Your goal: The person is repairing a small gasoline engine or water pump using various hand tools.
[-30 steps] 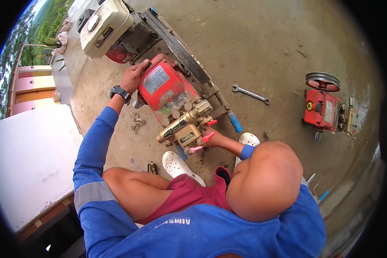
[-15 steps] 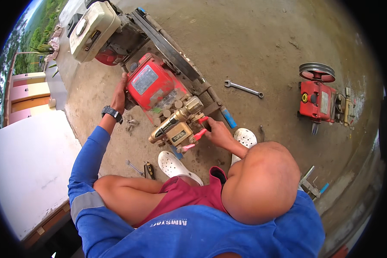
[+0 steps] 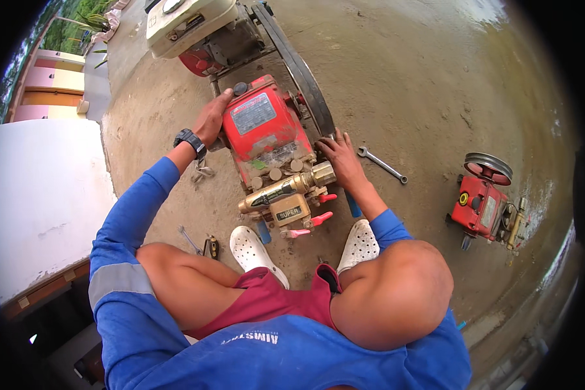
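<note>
A red pump [image 3: 261, 120] with a brass manifold [image 3: 286, 198] and pink-red valve levers [image 3: 321, 219] stands on a metal frame in front of me. My left hand [image 3: 212, 122], with a black watch on the wrist, grips its upper left side; the thumb lies along the top edge and the other fingers are hidden. Beside the lower end of the black drive belt [image 3: 302, 78], my right hand [image 3: 343, 159] is bent over the frame rail at the pump's right side. Its fingertips are partly hidden there. The rail's blue end [image 3: 353, 205] shows below that hand.
A cream-and-red engine [image 3: 205, 39] sits beyond the pump. On the concrete lie a combination wrench [image 3: 383, 165] at right, and a smaller wrench [image 3: 190, 239] and screwdriver [image 3: 211, 246] at left. A second red pump [image 3: 480, 207] with a pulley stands far right. A white slab [image 3: 45, 201] is at left.
My right hand has left the valve levers and moved up to the frame beside the belt. My left hand stays on the pump. The view has shifted, so the pump sits further right.
</note>
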A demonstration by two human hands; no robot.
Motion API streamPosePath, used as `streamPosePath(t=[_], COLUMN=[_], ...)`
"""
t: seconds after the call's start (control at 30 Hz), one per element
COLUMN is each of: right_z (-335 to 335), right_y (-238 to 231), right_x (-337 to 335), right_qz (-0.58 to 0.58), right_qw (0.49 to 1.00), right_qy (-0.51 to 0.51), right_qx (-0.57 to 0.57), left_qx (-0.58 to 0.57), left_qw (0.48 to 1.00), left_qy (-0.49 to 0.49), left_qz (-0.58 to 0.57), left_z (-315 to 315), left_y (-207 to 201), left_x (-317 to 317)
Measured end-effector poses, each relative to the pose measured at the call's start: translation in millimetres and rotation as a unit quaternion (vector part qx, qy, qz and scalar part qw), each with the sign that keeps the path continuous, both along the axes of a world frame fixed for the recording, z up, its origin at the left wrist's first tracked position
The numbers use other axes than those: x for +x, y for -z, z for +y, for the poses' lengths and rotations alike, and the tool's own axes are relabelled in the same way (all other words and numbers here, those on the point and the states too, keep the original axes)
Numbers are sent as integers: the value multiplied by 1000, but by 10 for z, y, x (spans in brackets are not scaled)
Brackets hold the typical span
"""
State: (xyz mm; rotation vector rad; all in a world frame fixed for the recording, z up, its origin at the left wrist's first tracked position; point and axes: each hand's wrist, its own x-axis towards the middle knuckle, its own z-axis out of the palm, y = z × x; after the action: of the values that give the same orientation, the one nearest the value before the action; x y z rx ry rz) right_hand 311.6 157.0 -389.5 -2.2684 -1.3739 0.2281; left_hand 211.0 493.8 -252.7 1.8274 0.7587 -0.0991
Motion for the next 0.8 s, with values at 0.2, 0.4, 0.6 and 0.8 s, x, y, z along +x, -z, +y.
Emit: streamPosePath(t=[0.2, 0.4, 0.6, 0.8], right_z=[45, 63, 102, -137], right_y=[-2, -77, -63, -335], right_x=[-63, -119, -189, -475], right_qz=[54, -4, 32, 9], right_qw=[998, 1000, 998, 978], right_qy=[12, 27, 31, 142], right_qx=[44, 16, 37, 155], left_qx=[6, 4, -44, -28], left_qw=[1000, 1000, 998, 993], left_qy=[-8, 11, 29, 118], left_qz=[-1, 10, -17, -1], left_z=[69, 36, 124, 8], left_y=[63, -24, 35, -74], left_x=[28, 60, 0, -3])
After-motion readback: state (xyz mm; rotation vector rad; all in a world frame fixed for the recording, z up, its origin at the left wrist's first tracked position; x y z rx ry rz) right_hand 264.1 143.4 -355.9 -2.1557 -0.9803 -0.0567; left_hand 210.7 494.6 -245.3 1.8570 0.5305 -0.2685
